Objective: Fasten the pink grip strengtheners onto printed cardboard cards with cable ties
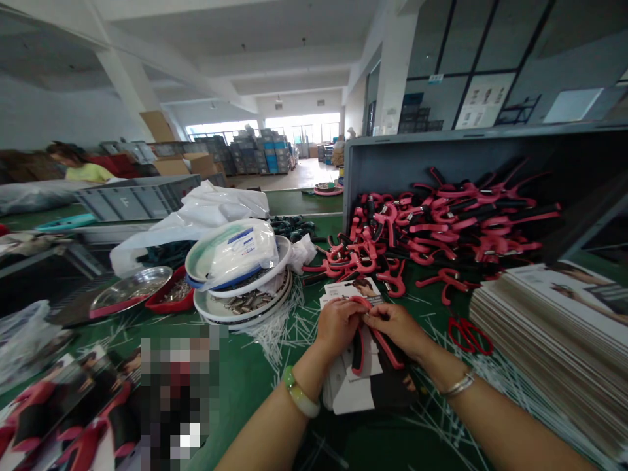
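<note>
A red spring clamp with black grips [360,350] lies on a stack of printed cards [350,396] before me, its handles pointing towards me. My left hand [338,324] pinches the clamp near its jaw end. My right hand [396,325] meets it there with fingers closed; what lies between those fingertips is hidden. Thin white plastic strips, like cable ties [279,327], are scattered around the cards. Just beyond my hands, more red and black clamps [363,255] spill from a tipped grey crate [349,176].
A tall card stack [534,353] stands at right, beside red-handled scissors [470,335]. Stacked round trays [206,307] hold metal parts, left of centre. A steel dish [110,294] and a red tray [171,297] sit farther left. Carded clamps [73,412] lie front left. Another person [88,171] is behind.
</note>
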Available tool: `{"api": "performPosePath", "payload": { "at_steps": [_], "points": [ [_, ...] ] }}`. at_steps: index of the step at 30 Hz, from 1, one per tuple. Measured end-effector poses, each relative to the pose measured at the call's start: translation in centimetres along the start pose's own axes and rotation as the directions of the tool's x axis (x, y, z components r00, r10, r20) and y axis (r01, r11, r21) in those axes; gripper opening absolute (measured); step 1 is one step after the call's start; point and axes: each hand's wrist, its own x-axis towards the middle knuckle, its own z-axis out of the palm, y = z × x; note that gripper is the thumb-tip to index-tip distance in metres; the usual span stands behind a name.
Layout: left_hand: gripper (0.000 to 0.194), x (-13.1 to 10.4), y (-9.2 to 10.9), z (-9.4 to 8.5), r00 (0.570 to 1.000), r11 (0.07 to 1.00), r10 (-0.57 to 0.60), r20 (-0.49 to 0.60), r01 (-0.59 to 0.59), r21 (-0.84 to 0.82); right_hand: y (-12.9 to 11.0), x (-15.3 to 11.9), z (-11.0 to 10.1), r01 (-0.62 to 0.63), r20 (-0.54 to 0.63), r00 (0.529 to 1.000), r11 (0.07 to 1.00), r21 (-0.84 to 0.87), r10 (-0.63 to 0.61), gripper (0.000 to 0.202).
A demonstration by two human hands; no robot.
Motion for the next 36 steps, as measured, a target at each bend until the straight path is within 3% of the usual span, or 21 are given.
{"api": "performPosePath", "payload": {
  "at_steps": [5,7,10,15,18,20,24,26,29,32,34,36],
  "points": [
    [0.026,-0.5,-0.2,-1.3,0.996,0.942,0.007,0.091,0.024,-0.335,0.2,1.0,0.1,-0.037,0.02,0.999,0.999,-0.024,0.037,0.022],
    [0.02,-0.5,-0.1,-1.5,0.994,0.927,0.011,0.113,0.033,-0.375,0.2,1.0,0.3,-0.026,-0.004,1.0,0.999,-0.04,0.026,0.022],
    [0.013,-0.2,0.2,-1.1,0.998,0.957,0.015,0.062,0.004,-0.29,0.5,0.6,0.6,0.034,-0.09,0.995,0.998,-0.051,-0.038,0.018],
    [0.015,-0.1,1.2,-0.2,0.979,0.996,0.086,-0.184,-0.092,-0.024,1.3,-0.4,0.8,0.27,-0.179,0.944,0.96,-0.072,-0.278,0.014],
    [0.016,-0.3,2.0,0.0,0.967,0.991,0.137,-0.215,-0.133,0.032,1.4,-0.7,0.8,0.39,-0.194,0.889,0.907,-0.158,-0.416,0.013],
    [0.016,-0.5,2.4,0.0,0.965,0.991,0.133,-0.225,-0.128,0.037,1.0,-0.7,0.8,0.412,-0.15,0.876,0.873,-0.261,-0.459,0.013],
    [0.016,-0.8,3.0,-0.1,0.965,0.995,0.088,-0.245,-0.075,0.059,-0.5,0.0,0.6,0.299,0.005,0.929,0.741,-0.601,-0.37,0.015],
    [0.017,-1.1,3.0,-0.4,0.96,0.997,0.067,-0.27,-0.054,0.056,-1.0,0.4,0.4,0.283,0.059,0.941,0.675,-0.682,-0.334,0.018],
    [0.016,-1.8,2.6,-1.1,0.972,0.999,-0.001,-0.235,0.011,0.044,-0.7,0.7,0.2,0.409,0.107,0.893,0.687,-0.601,-0.437,0.02],
    [0.024,-2.7,2.1,-1.2,0.986,0.987,-0.133,-0.098,0.141,0.082,0.1,0.4,0.1,0.492,0.014,0.832,0.726,-0.48,-0.555,0.018],
    [0.026,-3.0,2.0,-0.9,0.968,0.961,-0.242,-0.067,0.249,0.119,0.3,-0.3,0.1,0.513,0.02,0.81,0.692,-0.509,-0.586,0.017],
    [0.023,-3.2,2.2,-0.5,0.943,0.934,-0.324,-0.077,0.332,0.131,0.0,-1.1,0.1,0.529,0.113,0.801,0.605,-0.595,-0.588,0.016]
  ]
}}
